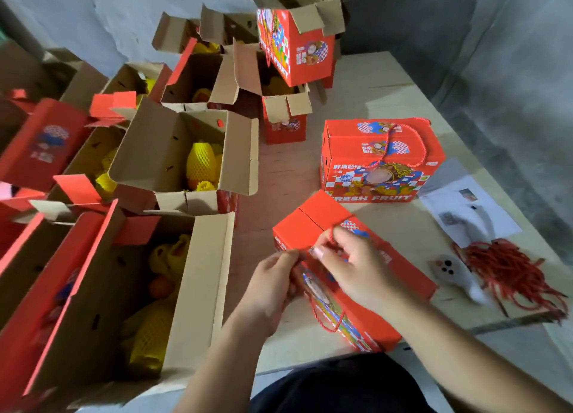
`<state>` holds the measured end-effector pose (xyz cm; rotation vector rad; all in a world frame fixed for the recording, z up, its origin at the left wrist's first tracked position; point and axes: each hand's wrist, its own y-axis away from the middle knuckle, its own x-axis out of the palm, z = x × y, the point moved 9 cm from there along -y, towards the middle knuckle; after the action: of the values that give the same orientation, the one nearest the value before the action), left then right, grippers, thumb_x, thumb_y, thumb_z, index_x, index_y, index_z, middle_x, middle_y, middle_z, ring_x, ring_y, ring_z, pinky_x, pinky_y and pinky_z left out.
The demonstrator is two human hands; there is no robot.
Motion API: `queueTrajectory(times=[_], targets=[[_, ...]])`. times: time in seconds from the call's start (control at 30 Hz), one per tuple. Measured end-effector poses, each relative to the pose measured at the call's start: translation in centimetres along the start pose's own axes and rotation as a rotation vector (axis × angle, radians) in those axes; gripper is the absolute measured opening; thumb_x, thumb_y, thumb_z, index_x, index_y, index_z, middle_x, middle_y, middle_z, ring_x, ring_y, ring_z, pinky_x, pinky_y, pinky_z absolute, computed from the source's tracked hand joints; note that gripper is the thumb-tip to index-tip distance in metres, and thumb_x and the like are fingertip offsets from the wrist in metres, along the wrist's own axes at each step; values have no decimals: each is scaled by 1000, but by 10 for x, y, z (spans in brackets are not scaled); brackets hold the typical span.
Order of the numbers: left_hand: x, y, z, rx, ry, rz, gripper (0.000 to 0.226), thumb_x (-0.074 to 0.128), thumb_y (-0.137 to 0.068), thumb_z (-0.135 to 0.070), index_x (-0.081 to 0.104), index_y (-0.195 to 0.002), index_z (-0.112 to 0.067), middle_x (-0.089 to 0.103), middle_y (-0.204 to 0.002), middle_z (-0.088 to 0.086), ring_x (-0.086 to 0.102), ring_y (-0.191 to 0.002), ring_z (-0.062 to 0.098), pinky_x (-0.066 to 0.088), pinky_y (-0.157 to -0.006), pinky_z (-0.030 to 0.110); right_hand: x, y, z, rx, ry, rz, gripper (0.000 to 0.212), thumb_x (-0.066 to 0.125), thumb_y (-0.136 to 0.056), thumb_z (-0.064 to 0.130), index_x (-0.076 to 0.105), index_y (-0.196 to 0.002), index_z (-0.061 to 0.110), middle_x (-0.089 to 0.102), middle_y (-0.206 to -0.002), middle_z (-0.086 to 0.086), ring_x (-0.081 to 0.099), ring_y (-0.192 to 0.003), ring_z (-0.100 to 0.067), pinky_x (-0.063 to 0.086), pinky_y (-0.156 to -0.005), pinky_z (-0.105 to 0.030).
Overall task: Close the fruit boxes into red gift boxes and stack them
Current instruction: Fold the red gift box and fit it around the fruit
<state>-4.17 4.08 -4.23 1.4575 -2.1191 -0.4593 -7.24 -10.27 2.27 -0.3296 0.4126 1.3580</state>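
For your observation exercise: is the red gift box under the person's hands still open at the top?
No. The red gift box has its top flaps folded shut, while both hands pinch its red cord handle.

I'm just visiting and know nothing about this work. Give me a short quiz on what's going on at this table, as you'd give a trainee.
1. True or false: the closed gift box standing beyond the hands already has its cord handle fitted.
2. What is the right hand pinching at the box being worked on?
   A. a red cord
   B. a sheet of paper
   C. a fruit
3. What lies in a loose pile at the table's right edge?

Key:
1. True
2. A
3. The spare red cords
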Motion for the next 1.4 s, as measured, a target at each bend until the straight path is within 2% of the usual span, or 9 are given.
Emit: queueTrajectory(times=[0.2, 0.37, 0.53, 0.63, 0.8, 0.9, 1.0, 1.17, 1.4], targets=[[48, 31, -91, 341, -54, 158, 24, 65, -97, -39, 80, -100, -20, 59, -103, 0, 64, -76, 25, 51, -57, 40, 24, 20, 3, 240, -156, 279, 14, 69, -94, 29, 68, -84, 18, 76, -85, 5, 70, -86, -9, 52, -86, -35], [78, 49, -128, 765, -643, 104, 29, 56, -103, -37, 80, -101, -22, 59, -124, -13, 49, -130, 7, 30, -115, 40, -52, -13, 45, 269, -425, 39, 10, 66, -93, 15, 74, -89, 11, 57, -79, -14, 52, -70, -23, 40, -59, -33], [47, 76, -157, 1002, -268, 0, 20, 57, -104, -26, 73, -113, -20, 73, -112, -3, 67, -109, 11, 52, -91, 25, -127, -42, 125, 117, -635, 21, 24, 73, -77, 40, 62, -67, 21, 44, -59, 0, 36, -45, -13, 30, -52, -30], [10, 73, -177, 1140, -411, -246, 15, 55, -105, -34, 68, -113, -34, 71, -110, -12, 68, -104, 14, 52, -87, 26, -125, -41, 135, 86, -678, 34, 32, 70, -84, 40, 56, -60, 23, 37, -51, 5, 30, -43, -14, 27, -51, -29], [-17, 25, -140, 811, -698, -456, 38, 64, -98, -29, 64, -132, -13, 60, -124, 0, 57, -122, 28, 46, -106, 48, -110, -36, 109, 181, -326, -114, 35, 69, -91, 33, 50, -67, 16, 31, -52, 2, 25, -45, -15, 21, -51, -33], [-23, 17, -99, 499, -300, -289, 54, 66, -91, -63, 61, -133, -30, 62, -138, 2, 61, -128, 21, 48, -111, 49, -134, -52, 141, 71, -337, -177, 37, 66, -94, 32, 50, -62, 20, 35, -52, 2, 28, -44, -14, 23, -47, -30], [-11, 19, -98, 527, -73, -76, 54, 63, -86, -75, 69, -124, -38, 74, -125, 2, 69, -119, 27, 53, -103, 55, -143, -56, 189, -189, -243, -67, 44, 64, -91, 47, 52, -55, 24, 42, -51, 7, 37, -44, -14, 33, -43, -24], [0, 1, -67, 440, -165, -77, 21, 66, -98, -34, 74, -117, -30, 78, -115, -6, 71, -111, 13, 54, -85, 18, -113, -45, 140, -67, -72, 91, 45, 64, -88, 45, 55, -56, 16, 45, -47, 4, 47, -40, -15, 37, -43, -20], [11, -24, 8, 140, -259, -181, 29, 60, -104, -29, 65, -128, -12, 72, -114, 4, 68, -102, 11, 52, -84, 18, -139, -31, 12, 117, 184, -26, 42, 59, -98, 43, 65, -74, 9, 66, -57, 0, 52, -49, -12, 38, -51, -27]])
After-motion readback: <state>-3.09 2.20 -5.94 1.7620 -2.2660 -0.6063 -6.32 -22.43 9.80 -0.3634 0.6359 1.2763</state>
